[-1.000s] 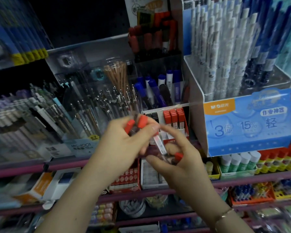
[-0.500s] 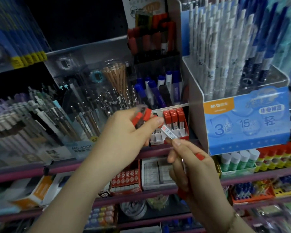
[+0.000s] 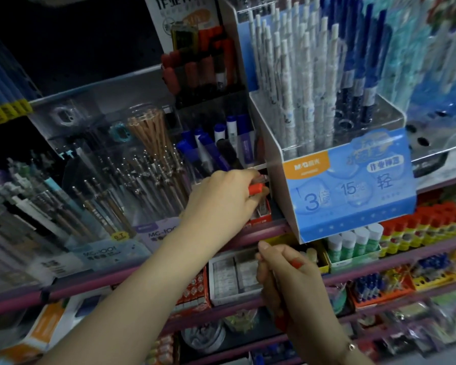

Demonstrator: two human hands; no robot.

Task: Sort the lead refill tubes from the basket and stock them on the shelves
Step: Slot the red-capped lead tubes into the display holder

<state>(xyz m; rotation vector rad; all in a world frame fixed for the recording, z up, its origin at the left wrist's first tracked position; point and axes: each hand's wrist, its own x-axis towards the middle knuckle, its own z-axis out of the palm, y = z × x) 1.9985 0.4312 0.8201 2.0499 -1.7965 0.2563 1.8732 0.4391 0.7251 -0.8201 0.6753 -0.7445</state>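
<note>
Head view: left hand (image 3: 221, 204) reaches into a gap on the shelf (image 3: 261, 233), fingers curled round red-capped lead refill tubes (image 3: 257, 189); one red cap pokes out rightward from the fist, long axis roughly horizontal, toward the red tube box (image 3: 262, 214) just under the fingers. Box contents mostly hidden by the hand. Right hand (image 3: 287, 275) sits lower, in front of the next shelf down, fingers closed on more tubes; a red cap (image 3: 297, 264) shows between the fingers and another red end at the bottom of the fist, so the axis runs about vertical, slightly tilted. Clear bodies blurred.

Containers: white display stand (image 3: 327, 180) just right of the left hand, holding upright white pens (image 3: 287, 83) and blue pens (image 3: 363, 75); front card reads "M&G", "3", "15%". Clear case (image 3: 116, 180) at left packed with slanted mechanical pencils, label "MG-1001". Marker bin (image 3: 221, 143) behind the left hand with blue and white markers leaning left. Red markers (image 3: 195, 67) above it. Green-and-white glue sticks (image 3: 353, 243) stand under the stand; red-and-yellow ones (image 3: 427, 227) further right. White eraser box (image 3: 232, 275) is beside the right hand.
</note>
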